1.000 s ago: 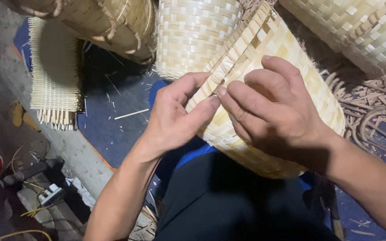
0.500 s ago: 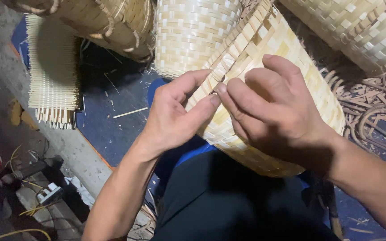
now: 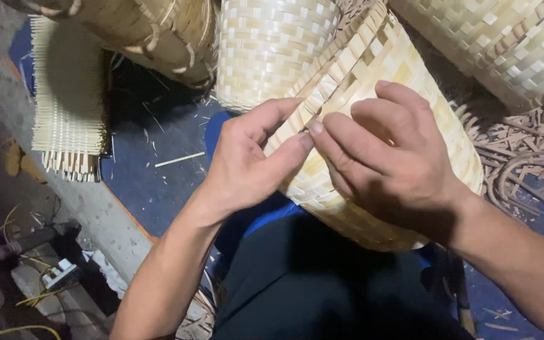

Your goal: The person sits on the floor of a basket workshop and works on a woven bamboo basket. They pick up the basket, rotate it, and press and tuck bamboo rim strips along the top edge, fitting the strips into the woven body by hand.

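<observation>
A pale woven bamboo basket [image 3: 373, 75] lies tilted across my lap, its rim edge running up toward the top centre. My left hand [image 3: 247, 164] rests on the basket's near side, thumb and forefinger pinching a strip at the rim. Pressed against it from the right, my right hand [image 3: 391, 164] lies over the basket wall with its fingertips meeting the left thumb on the same strip. Both hands touch the weave; the strip itself is mostly hidden under the fingers.
Another pale basket [image 3: 272, 50] stands behind, a darker one [image 3: 152, 31] at the top left, a third [image 3: 511, 44] at the top right. A flat woven mat [image 3: 67, 107] lies left on the blue floor cover [image 3: 152, 182]. Loose strips [image 3: 530, 157] pile up on the right.
Hardly anything has changed; both hands stay on the basket rim with only slight finger movement.
</observation>
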